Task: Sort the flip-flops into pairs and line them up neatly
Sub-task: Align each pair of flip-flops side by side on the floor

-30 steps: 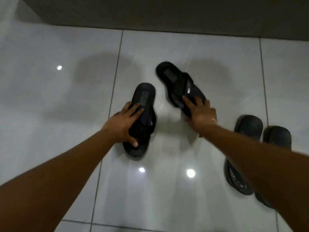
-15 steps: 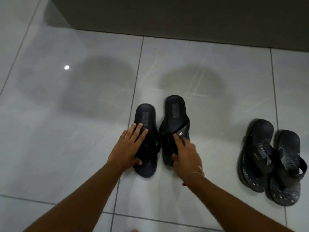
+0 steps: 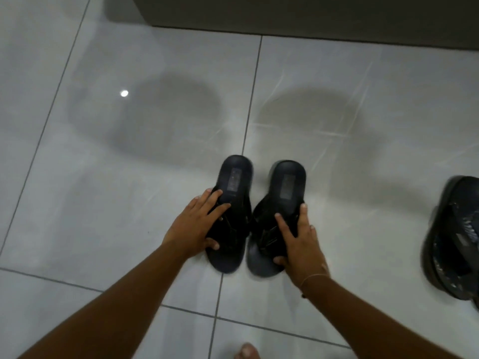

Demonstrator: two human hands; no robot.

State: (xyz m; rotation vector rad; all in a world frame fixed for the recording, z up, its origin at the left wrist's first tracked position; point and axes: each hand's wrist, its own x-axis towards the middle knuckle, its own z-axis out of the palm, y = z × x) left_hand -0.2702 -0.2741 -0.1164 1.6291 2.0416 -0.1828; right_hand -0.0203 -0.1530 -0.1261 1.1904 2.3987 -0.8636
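Two matching black flip-flops lie side by side on the pale tiled floor, heels pointing away from me. My left hand (image 3: 197, 226) grips the left flip-flop (image 3: 234, 182) across its strap, thumb at the near edge. My right hand (image 3: 298, 242) grips the right flip-flop (image 3: 287, 182) the same way, fingers over the strap and thumb under the toe end. Both soles touch the floor and nearly touch each other. A second dark pair (image 3: 456, 237) lies at the right edge, partly cut off by the frame.
A dark wall base (image 3: 311, 14) runs along the top of the view. Glossy grey tiles (image 3: 129, 151) with thin grout lines stretch to the left and beyond the flip-flops. A toe (image 3: 246, 351) shows at the bottom edge.
My right hand swung the right flip-flop from a slanted spot further away round to lie parallel beside the left one. The view shifted, pushing the second pair toward the right edge.
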